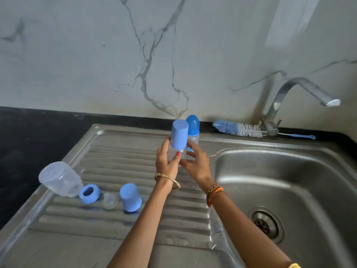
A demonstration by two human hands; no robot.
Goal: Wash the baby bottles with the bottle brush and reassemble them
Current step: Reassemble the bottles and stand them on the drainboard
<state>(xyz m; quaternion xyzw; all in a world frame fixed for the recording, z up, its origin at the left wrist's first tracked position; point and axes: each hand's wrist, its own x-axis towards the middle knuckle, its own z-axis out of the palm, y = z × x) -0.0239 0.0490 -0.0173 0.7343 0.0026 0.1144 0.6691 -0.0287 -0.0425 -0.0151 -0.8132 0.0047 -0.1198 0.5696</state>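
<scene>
Looks like we're in the reassembly part: both hands are on one capped bottle (pixel 178 146) held up over the far end of the drainboard (pixel 119 159), so I'd guess it's either just been put together or is about to be set down. The left hand (pixel 166 161) wraps the clear body from the left, thumb across the front, and the right hand (pixel 195 161) cups it from the right with fingers curled round, so neither hand is free. Just behind it stands a second bottle (pixel 192 130) with a rounded blue cap, apparently done. Near left on the drainboard the last set is in pieces: a clear bottle body (pixel 59 178) on its side, a blue ring (pixel 89 193) touching its mouth, a clear nipple (pixel 110 200) and a blue cap (pixel 130 200) in a row. The brush (pixel 237 129) lies far back on the counter by the faucet (pixel 286 105), well apart from everything. Next move, I reckon: park the held bottle beside the standing one without knocking it, then reach left for the loose parts. Plenty of open drainboard in the middle; the sink (pixel 289 190) edge drops off just right of the hands, and the ridges could make a bottle wobble.
</scene>
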